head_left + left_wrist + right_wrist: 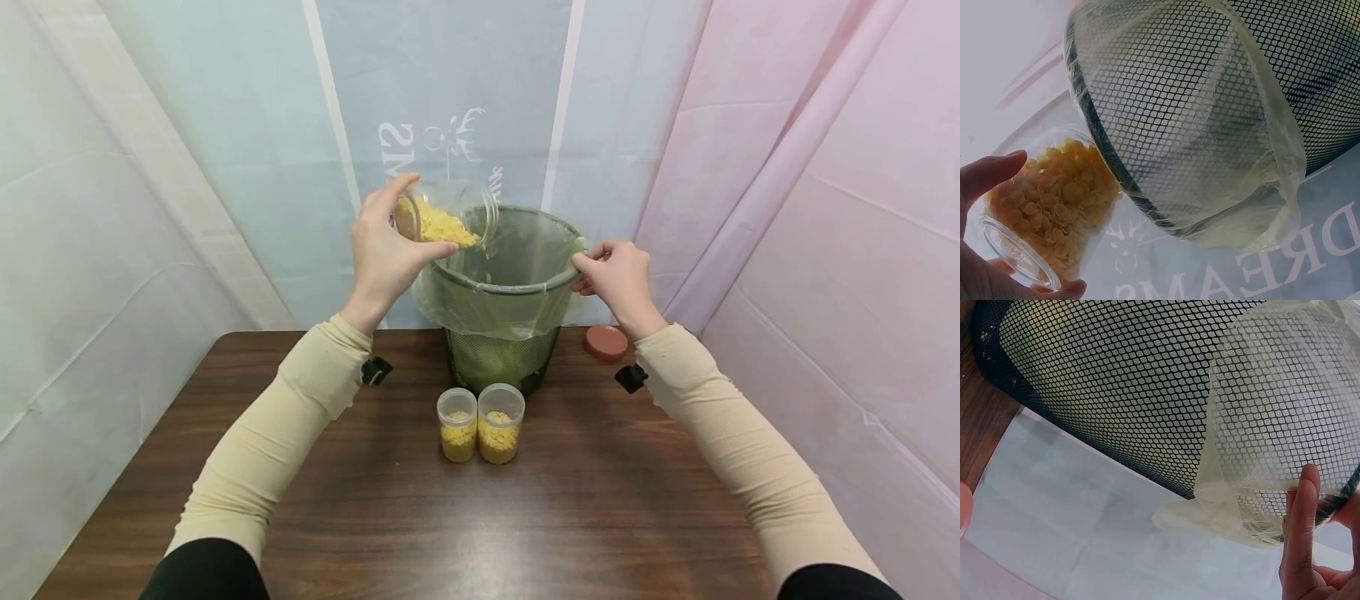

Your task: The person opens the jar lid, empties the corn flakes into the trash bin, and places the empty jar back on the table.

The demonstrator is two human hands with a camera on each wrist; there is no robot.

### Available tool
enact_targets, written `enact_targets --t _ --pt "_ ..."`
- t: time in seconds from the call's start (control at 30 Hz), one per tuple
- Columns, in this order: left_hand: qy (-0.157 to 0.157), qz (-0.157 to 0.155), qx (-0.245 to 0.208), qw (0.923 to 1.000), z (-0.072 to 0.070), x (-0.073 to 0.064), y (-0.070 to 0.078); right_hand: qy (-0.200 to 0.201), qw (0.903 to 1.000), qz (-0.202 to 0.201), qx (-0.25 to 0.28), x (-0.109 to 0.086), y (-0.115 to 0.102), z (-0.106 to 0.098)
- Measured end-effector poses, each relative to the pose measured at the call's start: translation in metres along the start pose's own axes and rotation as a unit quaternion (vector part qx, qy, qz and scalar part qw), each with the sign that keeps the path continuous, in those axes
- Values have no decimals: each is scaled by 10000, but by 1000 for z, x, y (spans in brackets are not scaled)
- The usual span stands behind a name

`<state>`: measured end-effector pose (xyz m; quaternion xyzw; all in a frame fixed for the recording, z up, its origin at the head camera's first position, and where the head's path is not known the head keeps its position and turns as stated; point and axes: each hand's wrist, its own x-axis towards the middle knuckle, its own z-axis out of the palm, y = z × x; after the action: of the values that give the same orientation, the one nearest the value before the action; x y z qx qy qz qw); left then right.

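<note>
I see left fingers (pixel 395 185) grip a tilted jar (pixel 452 198) between them | flakes (pixel 442 227) above the thumb (pixel 437 249) | right fingers (pixel 588 263) pinch the bagged bin rim (pixel 517 289)

I see the right hand (pixel 1301 556) pinching the dark rim (pixel 1330 509) of a round black mesh basket (pixel 1116 381), a translucent yellowish plastic liner (pixel 1285 406) folded over its outside.

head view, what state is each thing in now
Mesh bin: upright, open-topped
Liner: folded over the bin's rim
Held jar: open, tipped toward the bin, yellow flakes inside
Left small jar: upright, part full
Right small jar: upright, part full
Red lid: lying flat, off any jar
Left hand: gripping the held jar
Right hand: pinching the liner at the rim
</note>
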<state>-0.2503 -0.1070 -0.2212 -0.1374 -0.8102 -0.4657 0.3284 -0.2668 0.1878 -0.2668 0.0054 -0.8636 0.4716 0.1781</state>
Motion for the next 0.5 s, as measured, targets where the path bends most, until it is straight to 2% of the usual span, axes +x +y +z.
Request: enact_targets --t 0.2,0.5 --pt "-21 -34 180 9998 1 1 1 17 10000 -37 -79 0 0 0" --pt "-111 -149 193 9996 0 3 3 -29 9999 -48 -128 1 -1 1"
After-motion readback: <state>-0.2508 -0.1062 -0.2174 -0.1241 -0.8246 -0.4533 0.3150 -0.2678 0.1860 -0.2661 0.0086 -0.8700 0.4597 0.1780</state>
